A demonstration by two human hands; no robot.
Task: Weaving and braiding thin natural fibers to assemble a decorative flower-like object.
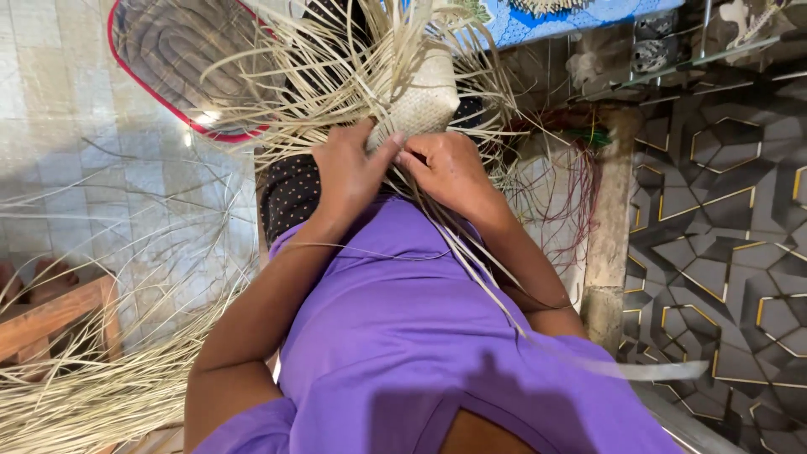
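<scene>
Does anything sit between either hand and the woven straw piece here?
Nothing visible does. The left hand and right hand both already grip the woven piece; only its own loose strands fan around them.

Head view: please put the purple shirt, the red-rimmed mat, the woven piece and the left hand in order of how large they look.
1. purple shirt, though it is nearest the camera
2. red-rimmed mat, partly cut off
3. woven piece and left hand: they look alike, and strands hide part of the weave, so I do not rank them.
</scene>
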